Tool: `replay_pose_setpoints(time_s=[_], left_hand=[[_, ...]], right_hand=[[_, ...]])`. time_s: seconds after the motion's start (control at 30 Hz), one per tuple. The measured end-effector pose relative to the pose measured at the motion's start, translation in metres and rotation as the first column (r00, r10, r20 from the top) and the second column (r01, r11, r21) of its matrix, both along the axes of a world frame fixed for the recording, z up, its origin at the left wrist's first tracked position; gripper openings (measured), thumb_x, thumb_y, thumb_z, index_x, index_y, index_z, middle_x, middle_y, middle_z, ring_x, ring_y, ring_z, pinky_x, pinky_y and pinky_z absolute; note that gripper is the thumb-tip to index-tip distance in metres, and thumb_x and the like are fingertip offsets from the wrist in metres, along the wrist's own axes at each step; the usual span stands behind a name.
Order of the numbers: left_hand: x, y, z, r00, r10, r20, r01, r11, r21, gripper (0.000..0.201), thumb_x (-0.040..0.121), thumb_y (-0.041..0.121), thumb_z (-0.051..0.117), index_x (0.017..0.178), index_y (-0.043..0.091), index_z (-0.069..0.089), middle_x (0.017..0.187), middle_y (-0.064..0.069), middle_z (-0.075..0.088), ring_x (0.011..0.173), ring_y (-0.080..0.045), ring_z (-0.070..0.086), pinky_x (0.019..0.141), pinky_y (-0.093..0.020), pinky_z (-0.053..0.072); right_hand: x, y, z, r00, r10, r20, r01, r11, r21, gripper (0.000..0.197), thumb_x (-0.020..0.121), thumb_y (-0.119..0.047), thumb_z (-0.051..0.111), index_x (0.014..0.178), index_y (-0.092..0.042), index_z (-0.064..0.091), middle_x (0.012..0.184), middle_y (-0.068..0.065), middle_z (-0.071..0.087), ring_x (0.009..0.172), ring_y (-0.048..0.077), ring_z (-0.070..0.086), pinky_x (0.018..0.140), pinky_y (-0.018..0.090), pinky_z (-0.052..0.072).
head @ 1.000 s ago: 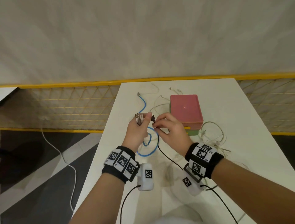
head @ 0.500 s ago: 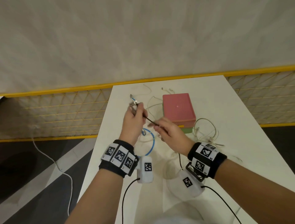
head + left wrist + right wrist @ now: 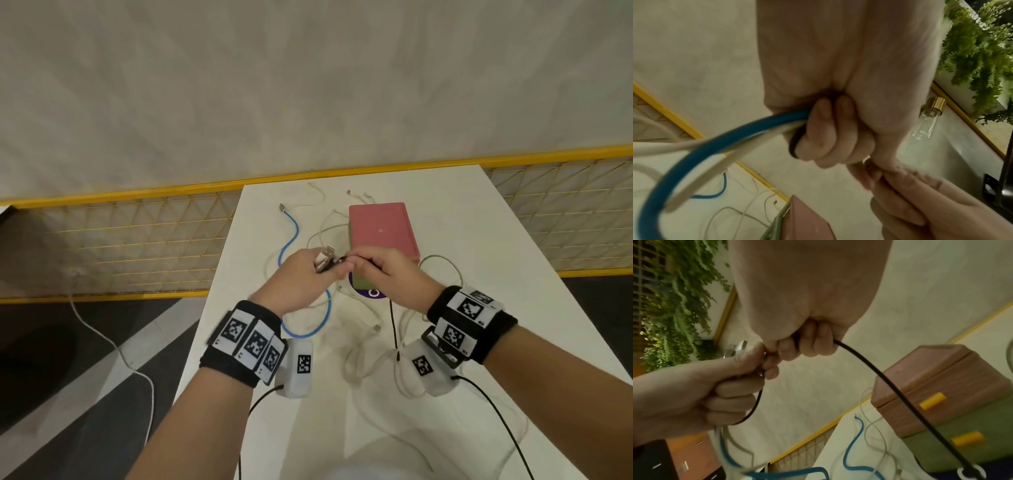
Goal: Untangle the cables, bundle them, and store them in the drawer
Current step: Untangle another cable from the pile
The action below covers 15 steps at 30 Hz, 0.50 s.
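Note:
My left hand (image 3: 318, 274) grips a bundle of cable ends, and metal USB plugs (image 3: 325, 257) stick out above its thumb. In the left wrist view the fingers (image 3: 826, 129) curl round a blue cable (image 3: 694, 154), a white cable (image 3: 701, 173) and a black one. Touching it, my right hand (image 3: 363, 265) pinches the black cable (image 3: 879, 374) close to the plugs; that cable hangs down to the table (image 3: 513, 240). The rest of the blue cable (image 3: 291, 236) snakes over the table to the left. A small drawer box (image 3: 382, 229), pink over green with yellow handles (image 3: 932, 400), stands just behind my hands.
Loose white cables (image 3: 442, 270) lie around the box and under my wrists. A purple disc (image 3: 371, 293) lies at the box's front. The table's left edge (image 3: 219, 274) drops to the floor, where a white cord (image 3: 113, 346) trails. A yellow mesh fence (image 3: 137, 240) runs behind.
Half a second ago my hands were apart with the black cable stretched between them. Now the right hand has come back up against the left hand's plugs.

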<state>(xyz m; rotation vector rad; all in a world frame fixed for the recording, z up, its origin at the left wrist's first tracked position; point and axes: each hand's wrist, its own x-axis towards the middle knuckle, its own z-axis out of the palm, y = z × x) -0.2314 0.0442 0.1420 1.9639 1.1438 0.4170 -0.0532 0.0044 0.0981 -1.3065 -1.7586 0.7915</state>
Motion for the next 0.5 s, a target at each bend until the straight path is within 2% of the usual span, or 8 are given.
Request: replay_pose_setpoints(time_s=[0.07,0.13,0.2,0.27,0.33,0.37,0.43,0.5], left_hand=[[-0.005,0.006,0.007,0.973,0.195,0.125,-0.201,0.979,0.04,0.026,0.091,0.039,0.064,0.074,0.02,0.06,0.047,0.011,0.041,0.039,-0.001,0.037,0.043,-0.014,0.029],[-0.017,0.02,0.014,0.861,0.444,0.248,-0.472,0.88,0.061,0.031,0.092,0.039,0.063,0.071,0.017,0.053,0.05,0.008,0.039,0.044,-0.007,0.036,0.047,-0.022,0.032],[-0.028,0.029,0.013,0.815,0.523,0.249,-0.569,0.803,0.176,0.029,0.093,0.036,0.062,0.077,0.013,0.054,0.058,0.004,0.044,0.053,-0.013,0.039,0.051,-0.027,0.032],[-0.025,0.025,0.01,0.861,0.443,0.251,-0.501,0.827,0.257,0.013,0.093,0.03,0.062,0.102,0.02,0.062,0.068,0.004,0.055,0.052,-0.008,0.045,0.049,-0.02,0.037],[-0.011,0.014,0.0,0.945,0.249,0.211,-0.296,0.925,0.238,0.031,0.092,0.033,0.063,0.122,0.036,0.057,0.063,0.006,0.053,0.044,-0.007,0.041,0.048,-0.015,0.039],[-0.003,0.009,-0.006,0.977,0.145,0.158,-0.176,0.963,0.203,0.03,0.092,0.037,0.062,0.122,0.039,0.057,0.06,0.004,0.049,0.043,-0.007,0.036,0.047,-0.017,0.038],[0.008,0.003,-0.015,0.998,0.029,0.053,-0.038,0.983,0.18,0.016,0.091,0.042,0.061,0.103,0.031,0.061,0.061,-0.004,0.05,0.043,-0.008,0.032,0.047,-0.021,0.034],[0.006,0.006,-0.016,0.993,0.079,0.092,-0.095,0.978,0.184,0.021,0.091,0.042,0.062,0.087,0.022,0.057,0.068,-0.014,0.055,0.046,-0.009,0.033,0.047,-0.021,0.032]], right_hand=[[0.01,-0.002,0.001,0.999,-0.026,0.022,0.027,0.999,-0.044,0.023,0.1,-0.032,0.042,0.091,-0.031,0.064,0.084,0.02,0.065,0.078,0.034,0.06,0.072,0.042,0.049],[0.023,-0.007,-0.003,0.998,-0.069,0.01,0.069,0.995,-0.078,0.026,0.101,-0.025,0.042,0.086,-0.03,0.063,0.079,-0.008,0.069,0.077,0.008,0.064,0.068,0.024,0.047],[0.029,-0.01,-0.005,0.997,-0.079,0.019,0.081,0.991,-0.105,0.026,0.101,-0.02,0.042,0.086,-0.025,0.062,0.075,-0.028,0.065,0.077,-0.009,0.061,0.07,0.01,0.042],[0.029,-0.009,-0.006,0.996,-0.076,0.053,0.081,0.992,-0.099,0.025,0.101,-0.023,0.042,0.088,-0.022,0.064,0.077,-0.024,0.067,0.079,-0.007,0.062,0.071,0.014,0.044],[0.021,-0.006,-0.001,0.994,-0.078,0.08,0.083,0.995,-0.061,0.025,0.1,-0.03,0.041,0.088,-0.029,0.063,0.079,-0.002,0.068,0.078,0.017,0.064,0.068,0.034,0.051],[0.016,-0.003,0.002,0.993,-0.075,0.091,0.078,0.996,-0.035,0.025,0.1,-0.031,0.041,0.088,-0.031,0.062,0.079,0.011,0.066,0.076,0.029,0.061,0.068,0.043,0.049],[0.012,0.0,0.007,0.995,-0.044,0.085,0.043,0.999,0.015,0.022,0.1,-0.026,0.043,0.093,-0.024,0.064,0.078,0.018,0.061,0.072,0.034,0.055,0.065,0.044,0.046],[0.013,0.0,0.009,0.998,-0.018,0.054,0.018,1.0,0.005,0.022,0.1,-0.025,0.042,0.101,-0.021,0.063,0.084,0.015,0.063,0.077,0.032,0.056,0.069,0.043,0.046]])
